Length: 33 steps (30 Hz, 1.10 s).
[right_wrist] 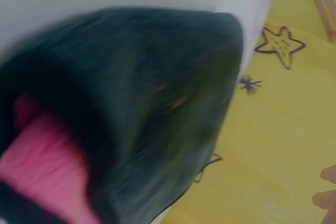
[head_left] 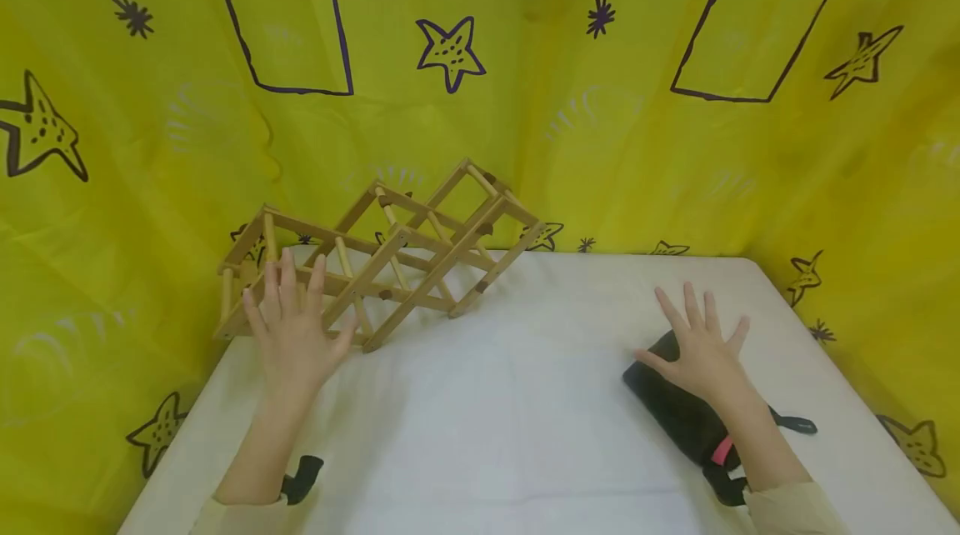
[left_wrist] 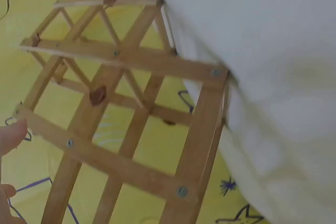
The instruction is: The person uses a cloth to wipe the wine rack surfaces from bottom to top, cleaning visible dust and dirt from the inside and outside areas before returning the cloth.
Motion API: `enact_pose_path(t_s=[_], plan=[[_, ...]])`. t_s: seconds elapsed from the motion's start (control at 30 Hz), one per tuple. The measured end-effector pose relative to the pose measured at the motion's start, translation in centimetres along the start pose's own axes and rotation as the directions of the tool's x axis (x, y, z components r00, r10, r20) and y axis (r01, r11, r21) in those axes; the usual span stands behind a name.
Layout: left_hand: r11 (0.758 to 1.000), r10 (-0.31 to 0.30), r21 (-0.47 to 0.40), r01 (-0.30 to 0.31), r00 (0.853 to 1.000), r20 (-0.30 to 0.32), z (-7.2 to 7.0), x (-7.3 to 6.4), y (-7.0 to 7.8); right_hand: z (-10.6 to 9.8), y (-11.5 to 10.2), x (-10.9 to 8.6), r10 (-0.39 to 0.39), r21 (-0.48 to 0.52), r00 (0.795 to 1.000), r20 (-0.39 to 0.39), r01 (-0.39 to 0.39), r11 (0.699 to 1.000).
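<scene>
A wooden lattice rack (head_left: 436, 274) stands at the back left of the white table, its slats crossed and joined by round rods. My left hand (head_left: 294, 343), fingers spread, overlaps its near left end in the head view. The left wrist view shows the rack (left_wrist: 126, 163) close up, with fingertips at the left edge. On the right lies a dark, soft, pouch-like thing (head_left: 671, 410) with a thin loop. Above it is my right hand (head_left: 705, 360), fingers spread and gripping nothing. In the right wrist view, pink material (right_wrist: 47, 166) shows in its dark opening.
Yellow cloth (head_left: 517, 143) with drawn stars and rectangles hangs behind and beside the table (head_left: 510, 402). Black pieces show beside both wrists, one next to the left forearm (head_left: 258, 452). The table's right edge slants down past the pouch-like thing.
</scene>
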<state>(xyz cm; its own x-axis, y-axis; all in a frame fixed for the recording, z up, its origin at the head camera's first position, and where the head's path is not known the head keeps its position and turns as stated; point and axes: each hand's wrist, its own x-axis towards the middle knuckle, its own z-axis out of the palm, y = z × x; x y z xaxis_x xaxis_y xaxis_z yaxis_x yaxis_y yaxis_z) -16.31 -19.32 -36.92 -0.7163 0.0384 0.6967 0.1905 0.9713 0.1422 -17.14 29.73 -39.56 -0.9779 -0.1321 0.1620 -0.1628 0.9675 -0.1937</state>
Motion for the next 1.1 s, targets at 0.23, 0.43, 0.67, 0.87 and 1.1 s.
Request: enact_pose_path(t_s=[0.23, 0.43, 0.67, 0.87, 1.1], plan=[[0.995, 0.089, 0.051, -0.088, 0.996, -0.019, -0.3, 2.6, -1.6, 1.6, 2.1, -2.1, 0.006, -0.056, 1.0, -0.001, -0.006, 0.998], [0.983, 0.157, 0.083, -0.161, 0.986, 0.054, 0.0, 3.3, -2.0, 3.8, 3.1, -4.0, 0.027, -0.096, 0.999, 0.047, -0.022, 0.995], [0.977, 0.148, 0.13, -0.166, 0.979, 0.141, 0.7, 3.3, -2.1, 5.3, 4.0, -5.1, 0.062, -0.102, 0.994, 0.09, -0.053, 0.993], [0.957, 0.244, 0.157, -0.246, 0.969, 0.031, 1.4, 3.2, -2.5, 5.9, 4.9, -4.9, 0.056, -0.104, 0.996, 0.071, -0.049, 0.993], [0.944, 0.306, 0.148, -0.296, 0.95, -0.055, 1.8, 3.4, -2.8, 6.4, 5.5, -4.5, 0.036, -0.084, 0.997, 0.063, -0.03, 0.996]])
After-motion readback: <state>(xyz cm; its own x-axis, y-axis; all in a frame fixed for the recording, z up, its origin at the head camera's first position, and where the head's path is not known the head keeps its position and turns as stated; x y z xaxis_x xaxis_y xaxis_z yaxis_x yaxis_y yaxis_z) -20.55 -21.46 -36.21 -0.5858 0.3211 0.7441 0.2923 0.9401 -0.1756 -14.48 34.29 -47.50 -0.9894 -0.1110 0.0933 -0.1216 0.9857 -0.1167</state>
